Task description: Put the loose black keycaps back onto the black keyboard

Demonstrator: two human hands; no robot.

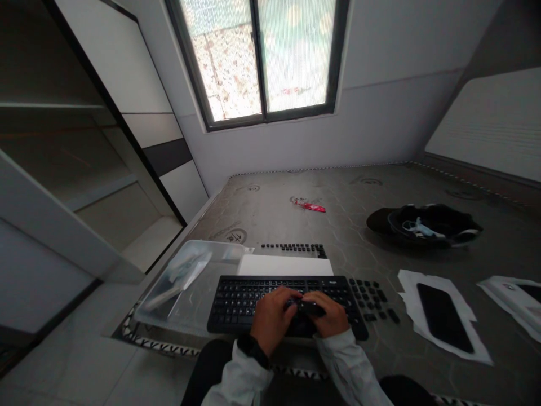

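Keyboard (pixel 231 304): it lies flat on the patterned covering (pixel 274 223), most keys in place; it is our landmark and our workpiece.
Right hand (pixel 333 317): above the keyboard's right-centre, our fingers closed round a small dark object (pixel 311 308) — too blurred for us to identify.
Left hand (pixel 274 313): over the keyboard's middle, fingertips bunched beside that object; we cannot tell whether they pinch anything.
Loose keycaps (pixel 393 316): a group just right of the keyboard, and more in rows beyond its far edge.
Key work: we judge the step to be handling individual keys.
Next at the keys: we think it calls for steady left fingertips and small, controlled right-hand pressure — leaving the laid-out keycaps undisturbed.
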